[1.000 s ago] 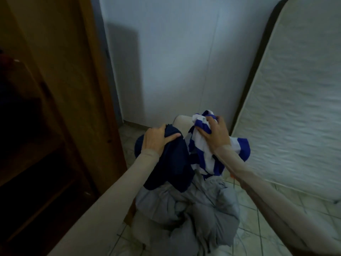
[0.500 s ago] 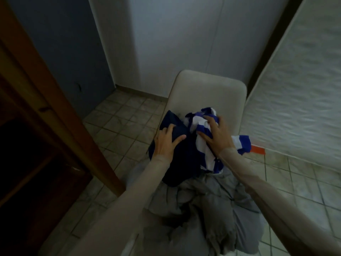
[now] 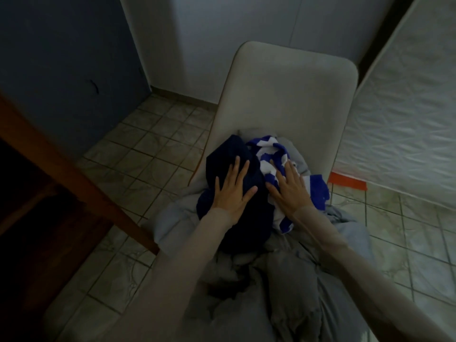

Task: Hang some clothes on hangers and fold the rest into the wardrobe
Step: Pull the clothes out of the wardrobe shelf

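Right at the middle, a dark navy garment (image 3: 232,156) lies bunched on top of a heap of clothes piled on a pale chair (image 3: 291,95). The left hand (image 3: 233,193) rests flat on it, fingers straight and spread, gripping nothing. Just to its right, touching it, is a crumpled blue-and-white striped garment (image 3: 271,154); the right hand (image 3: 290,191) lies on that one with fingers straight too, its grip released. The thumbs of the two hands are near each other but apart. Both arms wear thin, pale, close-fitting sleeves (image 3: 187,262).

Under both garments a soft grey puffy piece (image 3: 291,280), thick and deeply creased, spreads toward the near edge and spills over the left and right sides of the seat. The chair back is smooth, rounded at its corners, and rises bare on the far side of the heap.

On the left, the slanted brown wooden edge of the wardrobe (image 3: 74,174) comes close to the chair's near-left corner, with dark shelves inside it. Between wardrobe and chair, an open stretch of glossy tiled floor (image 3: 148,149) runs to the far wall. On the right, a white quilted mattress (image 3: 407,114) leans upright close beside the chair, with an orange strip (image 3: 348,183) at its foot and more tiles nearer.
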The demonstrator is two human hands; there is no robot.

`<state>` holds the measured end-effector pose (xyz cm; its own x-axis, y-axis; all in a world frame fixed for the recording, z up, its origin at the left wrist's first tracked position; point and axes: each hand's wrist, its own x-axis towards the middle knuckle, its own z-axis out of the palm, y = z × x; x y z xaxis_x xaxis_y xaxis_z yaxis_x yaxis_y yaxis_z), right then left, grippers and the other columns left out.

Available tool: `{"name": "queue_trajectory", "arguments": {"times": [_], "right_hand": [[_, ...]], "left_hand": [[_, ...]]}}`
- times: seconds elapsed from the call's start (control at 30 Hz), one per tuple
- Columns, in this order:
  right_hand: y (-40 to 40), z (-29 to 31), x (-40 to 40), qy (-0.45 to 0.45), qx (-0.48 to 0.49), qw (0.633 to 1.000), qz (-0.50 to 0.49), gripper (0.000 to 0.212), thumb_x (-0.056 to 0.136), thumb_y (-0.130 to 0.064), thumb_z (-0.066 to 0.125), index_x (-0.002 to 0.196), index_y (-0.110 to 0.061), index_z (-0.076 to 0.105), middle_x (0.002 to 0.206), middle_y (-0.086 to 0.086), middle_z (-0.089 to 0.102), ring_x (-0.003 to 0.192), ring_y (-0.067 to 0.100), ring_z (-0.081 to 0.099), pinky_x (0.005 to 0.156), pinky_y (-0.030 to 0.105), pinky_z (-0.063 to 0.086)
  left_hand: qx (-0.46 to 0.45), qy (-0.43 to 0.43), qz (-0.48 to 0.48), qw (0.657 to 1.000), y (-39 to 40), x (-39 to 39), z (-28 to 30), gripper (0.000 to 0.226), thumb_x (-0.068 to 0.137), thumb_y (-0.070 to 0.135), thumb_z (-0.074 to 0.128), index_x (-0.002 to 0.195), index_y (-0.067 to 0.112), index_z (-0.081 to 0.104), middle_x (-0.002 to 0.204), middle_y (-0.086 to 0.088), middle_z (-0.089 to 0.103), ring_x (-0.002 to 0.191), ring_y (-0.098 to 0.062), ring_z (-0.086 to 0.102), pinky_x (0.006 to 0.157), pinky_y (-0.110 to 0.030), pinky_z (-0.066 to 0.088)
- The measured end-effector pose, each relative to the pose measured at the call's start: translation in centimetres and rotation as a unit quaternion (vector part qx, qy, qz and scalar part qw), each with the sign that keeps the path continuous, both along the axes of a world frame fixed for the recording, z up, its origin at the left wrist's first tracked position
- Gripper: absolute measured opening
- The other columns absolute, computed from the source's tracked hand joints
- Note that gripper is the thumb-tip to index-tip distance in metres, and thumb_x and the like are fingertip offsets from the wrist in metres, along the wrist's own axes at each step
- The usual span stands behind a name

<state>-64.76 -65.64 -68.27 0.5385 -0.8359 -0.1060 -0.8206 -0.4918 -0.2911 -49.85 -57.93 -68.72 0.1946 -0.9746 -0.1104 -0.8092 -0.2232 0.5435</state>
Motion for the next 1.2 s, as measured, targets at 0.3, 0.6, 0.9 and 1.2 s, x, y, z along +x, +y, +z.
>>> {"name": "queue_trajectory", "arguments": {"times": [0.3,0.6,0.9,1.2], "right_hand": [[0.9,6.1,-0.3,0.065,0.05,0.997,0.01,0.065,0.097,-0.051,0.028,0.15,-0.029,-0.003,0.157,0.004,-0.016,0.146,0.026,-0.004,0.114,0.048,0.009],[2.7,19.9,1.6,0.037,0.045,0.997,0.057,0.058,0.101,-0.043,0.027,0.15,-0.02,0.008,0.158,0.004,-0.005,0.144,0.024,0.012,0.115,0.043,0.015],[7.3,32.6,6.0,-0.001,0.027,0.985,0.168,0.045,0.101,-0.028,0.036,0.14,-0.005,0.037,0.142,0.015,0.04,0.129,0.027,0.04,0.104,0.029,0.028],[15.8,39.7,14.1,0.074,0.026,0.955,0.287,0.029,0.097,-0.017,0.044,0.122,-0.007,0.056,0.126,0.011,0.056,0.117,0.023,0.052,0.095,0.025,0.039]], "left_hand": [[0.09,-0.071,-0.007,0.993,2.1,1.4,5.9,0.065,0.098,0.051,0.023,0.149,0.027,-0.009,0.157,0.001,-0.015,0.144,-0.017,-0.017,0.117,-0.047,-0.004],[0.037,-0.087,0.018,0.995,5.6,3.0,19.4,0.061,0.1,0.045,0.024,0.151,0.024,-0.004,0.158,0.001,-0.01,0.146,-0.016,-0.008,0.115,-0.044,0.002],[-0.036,-0.108,0.036,0.993,11.2,5.8,30.9,0.058,0.101,0.036,0.032,0.151,0.022,0.006,0.158,-0.004,0.008,0.144,-0.02,0.015,0.115,-0.035,0.018],[-0.025,-0.142,0.072,0.987,22.5,10.2,36.3,0.045,0.102,0.03,0.033,0.146,0.021,0.027,0.152,0.002,0.027,0.137,-0.017,0.029,0.11,-0.03,0.028]]}}
